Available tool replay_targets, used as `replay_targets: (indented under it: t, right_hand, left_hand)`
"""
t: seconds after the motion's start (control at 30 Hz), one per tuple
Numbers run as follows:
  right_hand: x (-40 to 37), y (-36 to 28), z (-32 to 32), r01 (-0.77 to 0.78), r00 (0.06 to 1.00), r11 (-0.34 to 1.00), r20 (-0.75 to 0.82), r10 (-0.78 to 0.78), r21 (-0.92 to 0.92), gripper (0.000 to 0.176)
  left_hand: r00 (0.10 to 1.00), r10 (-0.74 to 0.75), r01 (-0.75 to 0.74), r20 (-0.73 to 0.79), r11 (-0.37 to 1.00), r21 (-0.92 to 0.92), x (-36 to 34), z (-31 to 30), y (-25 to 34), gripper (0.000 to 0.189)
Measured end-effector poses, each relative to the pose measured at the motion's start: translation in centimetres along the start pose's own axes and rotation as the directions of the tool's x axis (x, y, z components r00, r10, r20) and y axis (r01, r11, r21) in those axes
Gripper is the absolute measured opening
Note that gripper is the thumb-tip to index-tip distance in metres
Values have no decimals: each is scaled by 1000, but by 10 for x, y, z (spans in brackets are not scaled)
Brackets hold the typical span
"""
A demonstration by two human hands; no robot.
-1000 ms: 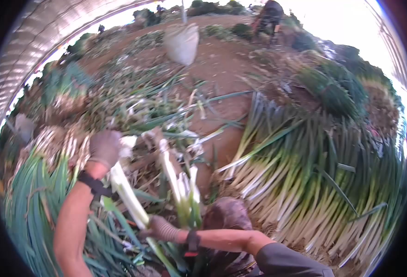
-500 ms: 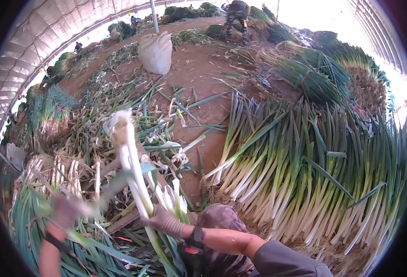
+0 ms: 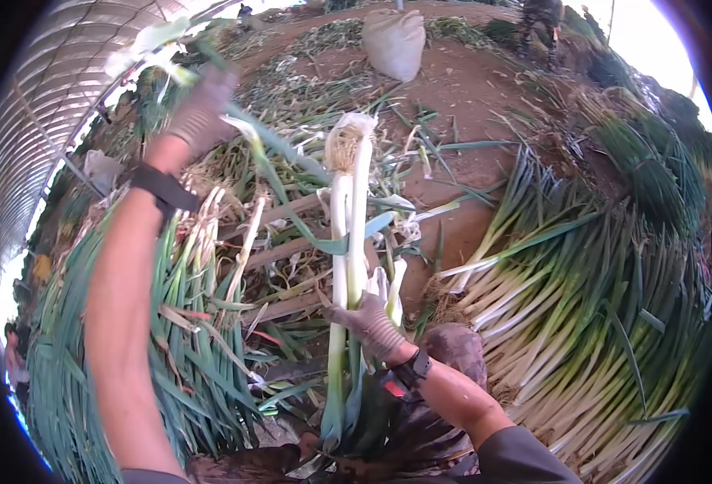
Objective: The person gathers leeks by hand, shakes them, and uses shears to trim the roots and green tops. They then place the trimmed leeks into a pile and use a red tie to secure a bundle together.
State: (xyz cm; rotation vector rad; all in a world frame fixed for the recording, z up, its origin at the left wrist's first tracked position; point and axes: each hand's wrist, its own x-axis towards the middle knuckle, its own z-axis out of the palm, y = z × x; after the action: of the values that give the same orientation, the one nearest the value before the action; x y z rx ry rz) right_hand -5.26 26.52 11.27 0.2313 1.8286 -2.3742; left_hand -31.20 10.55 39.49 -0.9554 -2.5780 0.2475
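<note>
My right hand (image 3: 369, 323), in a dirty glove, is wrapped round the lower stalks of a few long green onions (image 3: 357, 234). They stand nearly upright, with white stems and bushy roots at the top. My left hand (image 3: 202, 113), also gloved and blurred by motion, is raised at the upper left. Its fingers look closed on stripped onion leaves (image 3: 283, 153), which trail on both sides of it. Another pale, blurred leaf (image 3: 158, 40) is just beyond that hand. A green strip loops across the held stems.
A row of unpeeled green onions (image 3: 549, 306) lies at the right, and a pile of green onions (image 3: 202, 363) at the left. Peeled scraps (image 3: 291, 105) litter the ground ahead. A white sack (image 3: 394, 44) stands farther off. Wooden slats (image 3: 291, 246) lie behind the held onions.
My left hand has swung up and away from low on the left, with leaves trailing. The camera view has turned left. My right hand still grips the onions, which now stand more upright.
</note>
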Motion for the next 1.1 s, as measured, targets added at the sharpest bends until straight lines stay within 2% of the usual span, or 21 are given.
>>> replay_targets:
  t: [0.03, 0.07, 0.1, 0.13, 0.17, 0.2, 0.23, 0.3, 0.43, 0.5, 0.6, 0.63, 0.67, 0.7, 0.73, 0.8, 0.87, 0.9, 0.97, 1.03, 1.1]
  right_hand:
    - [0, -2, -1, -19, 1000, 998, -6, 18, -65, 39]
    - [-8, -19, 0, 2, 1000, 994, 2, -2, -107, 37]
    - [-9, -16, 0, 19, 1000, 997, 12, -18, -69, 37]
    - [-10, -12, 2, 34, 999, 999, 19, -33, -31, 36]
    - [-10, -9, 2, 50, 998, 999, 24, -50, 6, 36]
    - [-11, -10, 2, 48, 999, 998, 27, -47, -46, 34]
    - [-11, -7, 3, 39, 999, 998, 32, -37, -43, 34]
    - [-8, -1, 4, 28, 999, 999, 43, -27, -36, 33]
    - [-10, -6, 4, 34, 996, 999, 86, -31, -37, 30]
    - [-7, 3, 6, 29, 991, 998, 128, -23, -47, 30]
    - [-12, 4, 5, -78, 972, 988, 231, 45, 136, 34]
    - [-13, -10, 4, -52, 981, 976, 171, 90, -211, 39]
    - [-16, -1, 8, 49, 990, 998, 130, -45, -32, 44]
    - [-12, 3, 8, 0, 986, 989, 163, 24, -146, 48]
    - [-11, 6, 13, 194, 975, 968, 144, -171, -160, 48]
    - [6, 30, 32, 194, 975, 979, 119, -186, -58, 43]
    - [0, 11, 28, 117, 974, 990, 202, -100, -74, 44]
    - [-2, 4, 26, 46, 964, 996, 264, -24, -80, 47]
    - [1, 20, 40, 103, 965, 995, 245, -99, -6, 46]
    - [-5, 15, 44, 73, 953, 997, 295, -75, 18, 47]
    - [-16, 9, 37, 124, 929, 992, 353, -113, -9, 47]
  left_hand:
    - [989, 146, -134, 26, 953, -272, -9, 21, 20, 94]
    - [970, 38, 105, 241, 827, -553, -30, 22, 65, 82]
    - [847, 104, 279, 521, 748, -602, -35, 48, 75, 76]
    - [845, 159, 363, 510, 530, -766, -55, 74, 97, 73]
    - [842, 246, 320, 480, 490, -811, -66, 86, 116, 75]
    - [859, 258, 367, 442, 291, -884, -77, 109, 126, 74]
    - [875, 269, 397, 402, 78, -915, -87, 132, 135, 73]
    - [833, 195, 544, 518, -112, -832, -93, 124, 150, 72]
    - [902, 136, 408, 410, -577, -707, -78, 141, 148, 43]
    - [918, 75, 322, 389, -714, -622, -69, 123, 152, 24]
    - [913, 246, 403, 325, -666, -628, -60, 130, 129, 20]
    - [898, 266, 440, 352, -574, -690, -56, 133, 120, 21]
    - [886, 261, 463, 383, -445, -767, -49, 139, 112, 22]
    - [886, 224, 460, 407, -298, -837, -43, 145, 97, 23]
    - [890, 174, 445, 421, -139, -884, -39, 154, 76, 24]
    - [925, 40, 375, 377, 52, -926, -26, 174, 11, 26]
    - [958, -105, 268, 267, -13, -963, -14, 199, -87, 29]
    - [956, -123, 243, 266, -175, -954, -10, 225, -144, 25]
    - [952, -159, 157, 262, -480, -863, -3, 270, -248, 17]
    - [919, -220, 330, 328, -30, -943, -49, 228, -141, 15]
    - [923, -62, 384, 380, 237, -893, -92, 201, -23, 18]
